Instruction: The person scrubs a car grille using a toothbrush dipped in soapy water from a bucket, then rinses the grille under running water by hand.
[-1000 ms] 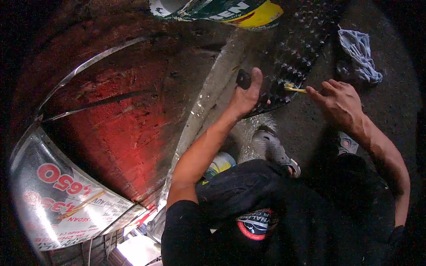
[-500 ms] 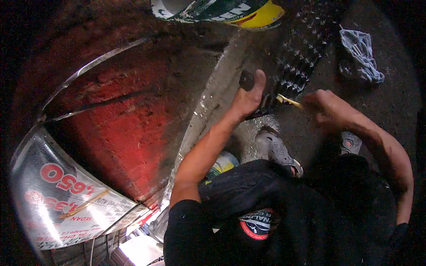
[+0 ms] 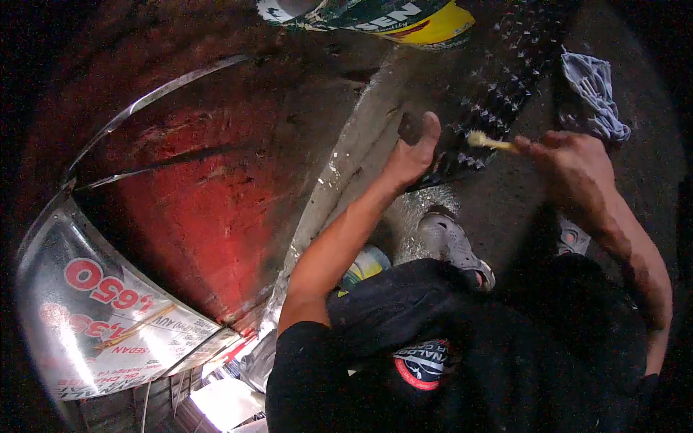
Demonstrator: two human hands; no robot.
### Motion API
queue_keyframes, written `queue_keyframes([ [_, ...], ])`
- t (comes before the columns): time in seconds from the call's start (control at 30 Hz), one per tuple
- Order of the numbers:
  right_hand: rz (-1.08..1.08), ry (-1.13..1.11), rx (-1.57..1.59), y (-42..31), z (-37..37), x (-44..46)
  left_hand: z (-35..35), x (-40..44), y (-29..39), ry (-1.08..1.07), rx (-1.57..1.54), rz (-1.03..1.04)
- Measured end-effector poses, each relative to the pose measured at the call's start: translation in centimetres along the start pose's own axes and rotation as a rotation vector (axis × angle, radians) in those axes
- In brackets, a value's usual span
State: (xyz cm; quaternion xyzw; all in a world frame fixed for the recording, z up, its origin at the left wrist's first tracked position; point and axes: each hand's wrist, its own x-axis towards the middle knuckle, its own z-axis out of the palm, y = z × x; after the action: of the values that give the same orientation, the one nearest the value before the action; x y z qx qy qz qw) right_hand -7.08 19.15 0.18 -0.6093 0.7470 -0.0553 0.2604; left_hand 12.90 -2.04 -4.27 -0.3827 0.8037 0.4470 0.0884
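Observation:
My right hand [image 3: 574, 162] is closed around the handle of a small brush [image 3: 491, 141] with pale bristles, pointing left. The bristle end is over the edge of a long black piece [image 3: 498, 94] covered in rows of shiny, pale star-like marks. I cannot tell whether they touch. My left hand [image 3: 411, 159], thumb raised, is closed at the near left end of that piece. A dark, blocky part [image 3: 411, 128] shows beside the thumb; whether it belongs to the long piece is unclear. The fingers of my left hand are mostly hidden.
A green, white and yellow bucket [image 3: 426, 25] stands at the top. A grey cloth [image 3: 595, 94] lies on the dark floor at right. At left are a red-painted surface [image 3: 209, 195] and a printed price banner [image 3: 115, 317]. My grey clogs [image 3: 451, 242] are below my hands.
My right hand has shifted up and to the right with the brush, whose bristles now show more clearly. My left hand stays in nearly the same place. The view has shifted slightly.

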Motion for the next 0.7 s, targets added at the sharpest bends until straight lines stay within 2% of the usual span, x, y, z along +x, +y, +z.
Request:
queue_keyframes([
  [0.03,-0.123,0.082,-0.075,-0.5,0.2,-0.1,0.2,0.1,0.3,0.084,-0.003,-0.026],
  [0.07,-0.120,0.084,-0.077,-0.7,0.8,0.2,0.1,0.2,0.5,0.083,-0.003,-0.022],
  [0.13,-0.272,0.380,-0.017,-1.0,2.5,1.6,0.0,0.2,0.5,0.038,-0.067,-0.030],
  [0.17,-0.273,0.454,-0.084,-1.0,3.1,2.2,0.0,0.4,0.4,0.023,-0.086,-0.033],
  [0.2,-0.272,0.458,-0.081,-1.5,3.7,2.1,0.1,0.6,0.1,-0.155,-0.360,-0.099],
  [0.23,-0.248,0.382,-0.030,-2.2,4.4,1.8,0.1,0.8,-0.3,-0.317,-0.611,-0.211],
  [0.27,-0.225,0.304,0.020,-2.7,4.7,1.4,0.1,0.8,-0.7,-0.368,-0.715,-0.252],
  [0.3,-0.144,0.071,0.116,-3.7,3.4,1.6,0.1,0.8,-0.7,-0.351,-0.728,-0.240],
  [0.33,-0.145,0.072,0.118,-3.4,3.1,1.9,0.2,0.8,-0.6,-0.333,-0.736,-0.230],
  [0.4,-0.088,-0.098,0.512,-2.4,2.7,2.9,0.2,0.8,-0.7,-0.293,-0.726,-0.208],
  [0.43,-0.104,-0.071,0.727,-1.8,3.2,2.8,0.3,0.8,-0.7,-0.284,-0.727,-0.202],
  [0.47,-0.103,-0.061,0.730,-1.7,3.5,2.7,0.3,0.8,-0.7,-0.277,-0.727,-0.199],
  [0.53,0.219,-0.354,1.138,-1.5,4.3,2.8,0.2,0.8,-0.7,-0.275,-0.740,-0.202],
  [0.6,0.146,-0.368,1.155,0.1,6.5,2.0,0.2,0.7,-0.6,-0.285,-0.753,-0.211],
  [0.67,-0.010,-0.059,0.651,1.8,7.4,1.3,0.2,0.8,-0.7,-0.294,-0.769,-0.217],
  [0.7,0.069,-0.021,0.415,1.5,5.5,1.0,0.2,0.9,-0.7,-0.299,-0.774,-0.217],
])
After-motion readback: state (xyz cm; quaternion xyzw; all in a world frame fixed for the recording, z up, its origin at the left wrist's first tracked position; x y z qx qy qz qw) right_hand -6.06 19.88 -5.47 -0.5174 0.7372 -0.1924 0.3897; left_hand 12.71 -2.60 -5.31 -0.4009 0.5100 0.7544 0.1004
